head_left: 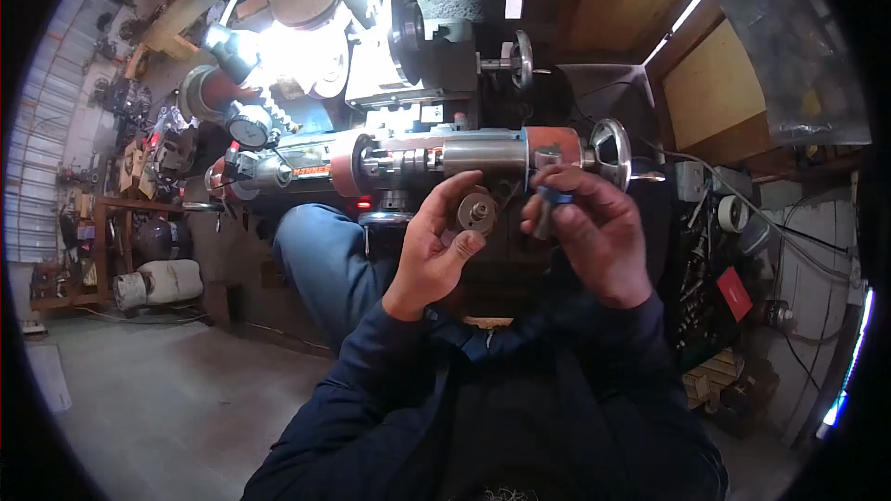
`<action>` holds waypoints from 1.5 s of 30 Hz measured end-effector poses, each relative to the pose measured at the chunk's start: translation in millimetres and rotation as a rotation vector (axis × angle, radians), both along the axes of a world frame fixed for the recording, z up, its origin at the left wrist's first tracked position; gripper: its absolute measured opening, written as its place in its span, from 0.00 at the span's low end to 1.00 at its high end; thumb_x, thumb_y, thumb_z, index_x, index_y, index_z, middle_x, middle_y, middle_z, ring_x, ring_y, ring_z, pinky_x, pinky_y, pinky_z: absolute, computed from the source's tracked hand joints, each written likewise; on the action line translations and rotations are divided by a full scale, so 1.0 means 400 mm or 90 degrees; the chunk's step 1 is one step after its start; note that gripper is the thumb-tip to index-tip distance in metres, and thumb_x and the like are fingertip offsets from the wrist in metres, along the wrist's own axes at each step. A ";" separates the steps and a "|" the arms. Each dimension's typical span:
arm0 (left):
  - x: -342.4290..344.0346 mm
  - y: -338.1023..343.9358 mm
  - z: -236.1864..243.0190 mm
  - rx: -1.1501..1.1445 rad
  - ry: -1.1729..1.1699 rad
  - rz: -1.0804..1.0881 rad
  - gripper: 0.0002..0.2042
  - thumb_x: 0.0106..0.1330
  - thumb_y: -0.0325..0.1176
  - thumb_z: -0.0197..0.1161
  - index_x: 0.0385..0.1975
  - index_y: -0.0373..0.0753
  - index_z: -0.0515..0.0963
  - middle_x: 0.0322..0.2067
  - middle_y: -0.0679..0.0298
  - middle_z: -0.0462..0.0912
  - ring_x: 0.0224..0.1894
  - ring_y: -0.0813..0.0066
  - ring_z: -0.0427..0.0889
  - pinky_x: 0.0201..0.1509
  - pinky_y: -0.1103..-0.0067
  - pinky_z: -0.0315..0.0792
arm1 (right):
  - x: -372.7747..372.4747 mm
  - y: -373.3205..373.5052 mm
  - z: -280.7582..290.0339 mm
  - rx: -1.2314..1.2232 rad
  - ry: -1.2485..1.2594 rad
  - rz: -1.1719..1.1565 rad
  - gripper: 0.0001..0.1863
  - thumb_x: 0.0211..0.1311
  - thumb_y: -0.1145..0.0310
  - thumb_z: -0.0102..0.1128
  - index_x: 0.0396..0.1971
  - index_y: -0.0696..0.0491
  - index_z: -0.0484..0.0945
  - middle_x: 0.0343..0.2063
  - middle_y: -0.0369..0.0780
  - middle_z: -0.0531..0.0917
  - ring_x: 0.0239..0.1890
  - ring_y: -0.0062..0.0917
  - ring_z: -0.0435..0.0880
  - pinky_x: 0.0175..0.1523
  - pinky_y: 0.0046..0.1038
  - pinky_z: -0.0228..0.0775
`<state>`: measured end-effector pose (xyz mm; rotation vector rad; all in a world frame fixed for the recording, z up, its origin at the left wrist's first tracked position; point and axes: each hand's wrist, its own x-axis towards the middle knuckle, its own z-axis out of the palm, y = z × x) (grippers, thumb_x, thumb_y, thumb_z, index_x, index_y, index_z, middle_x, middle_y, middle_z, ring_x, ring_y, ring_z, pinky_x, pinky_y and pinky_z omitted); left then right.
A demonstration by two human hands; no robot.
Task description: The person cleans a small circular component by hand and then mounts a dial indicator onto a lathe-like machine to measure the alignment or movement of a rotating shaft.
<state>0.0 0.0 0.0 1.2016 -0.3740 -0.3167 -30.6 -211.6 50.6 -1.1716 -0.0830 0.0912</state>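
Left hand (434, 241): fingers curled, pinching a round metal disc (476, 211) upright at its fingertips
Right hand (587, 227): closed around a small blue-tipped tool (555, 197), just beside the disc

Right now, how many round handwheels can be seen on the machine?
2. One handwheel sits at the right end of the machine's barrel, just above the right hand. A smaller handwheel sits higher up, behind the barrel. Others may be hidden.

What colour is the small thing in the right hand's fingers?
Blue: the small thing in the right hand, best in the head view.
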 end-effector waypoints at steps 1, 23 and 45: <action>-0.005 -0.003 -0.003 0.010 0.016 -0.005 0.33 0.64 0.39 0.67 0.64 0.34 0.60 0.50 0.63 0.72 0.53 0.78 0.73 0.56 0.84 0.68 | 0.006 0.016 -0.003 0.001 0.006 -0.014 0.16 0.66 0.68 0.59 0.51 0.56 0.76 0.47 0.40 0.80 0.44 0.27 0.83 0.51 0.27 0.76; 0.002 -0.006 -0.031 0.240 -0.232 0.108 0.18 0.64 0.24 0.61 0.52 0.35 0.65 0.48 0.54 0.73 0.49 0.66 0.76 0.54 0.77 0.68 | 0.031 0.094 -0.054 -0.244 -0.138 -0.132 0.13 0.51 0.78 0.70 0.39 0.59 0.81 0.42 0.43 0.81 0.44 0.29 0.84 0.48 0.26 0.77; -0.007 -0.013 -0.011 0.272 -0.296 0.170 0.15 0.54 0.16 0.61 0.43 0.31 0.70 0.43 0.50 0.78 0.39 0.61 0.81 0.44 0.75 0.73 | 0.023 0.083 -0.035 -0.377 -0.236 -0.129 0.12 0.45 0.86 0.69 0.31 0.57 0.80 0.35 0.41 0.82 0.39 0.29 0.85 0.41 0.24 0.78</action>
